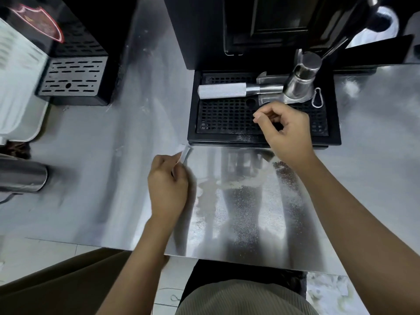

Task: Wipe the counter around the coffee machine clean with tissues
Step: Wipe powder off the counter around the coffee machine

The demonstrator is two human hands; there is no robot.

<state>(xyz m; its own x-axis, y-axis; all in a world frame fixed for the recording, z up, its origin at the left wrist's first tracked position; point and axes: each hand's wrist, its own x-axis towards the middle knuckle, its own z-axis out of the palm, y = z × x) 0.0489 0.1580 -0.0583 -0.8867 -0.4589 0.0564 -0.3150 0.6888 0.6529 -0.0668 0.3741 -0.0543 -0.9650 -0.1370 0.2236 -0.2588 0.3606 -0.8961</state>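
Note:
My left hand (168,187) hovers over the steel counter (102,169) and pinches a small folded white tissue (183,153) that sticks out above its fingers. My right hand (284,130) is over the front of the coffee machine's black drip tray (227,117). Its fingers are curled, with thumb and forefinger tips together, and I see nothing between them. A pale dried spill with speckled residue (227,185) lies on the counter between my hands. Light powder (246,138) dusts the tray's front rim.
A portafilter (229,90) and a steel tamper (302,78) rest on the drip tray below the black coffee machine (204,30). A second black machine with a slotted tray (72,78) stands at the left, a steel cup (22,176) at the far left. The counter's front edge (227,260) is close to my body.

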